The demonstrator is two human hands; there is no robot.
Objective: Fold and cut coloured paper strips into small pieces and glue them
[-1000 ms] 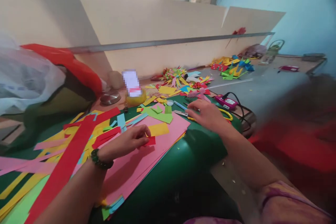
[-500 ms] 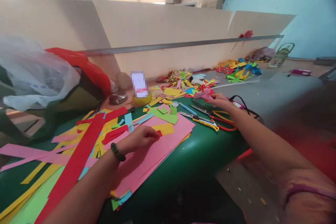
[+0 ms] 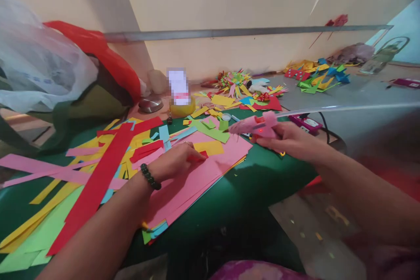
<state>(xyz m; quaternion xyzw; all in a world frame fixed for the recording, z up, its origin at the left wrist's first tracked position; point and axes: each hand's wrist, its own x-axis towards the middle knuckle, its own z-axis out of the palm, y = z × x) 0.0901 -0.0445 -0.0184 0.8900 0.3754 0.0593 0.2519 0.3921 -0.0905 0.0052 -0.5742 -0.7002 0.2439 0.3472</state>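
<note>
My right hand (image 3: 290, 140) grips a pink glue gun (image 3: 254, 125) with a clear glue stick out its back and a red light lit; its nozzle points left over the pink paper sheets (image 3: 193, 179). My left hand (image 3: 179, 162), a dark bead bracelet on its wrist, pinches a small red paper piece (image 3: 203, 155) down on the pink sheets, beside a yellow rectangle (image 3: 210, 146). The gun's tip is a short way to the right of and above the red piece.
Long red, pink, yellow and green paper strips (image 3: 95, 179) lie on the green table (image 3: 249, 192) at left. A yellow tape roll (image 3: 182, 107), paper flowers (image 3: 234, 81), a magenta device with black cable (image 3: 305, 123) and plastic bags (image 3: 42, 70) sit behind.
My right hand reached to the pink glue gun, picked it up and brought it left toward the red piece. My left hand stayed on the red piece. The view tilted down.
</note>
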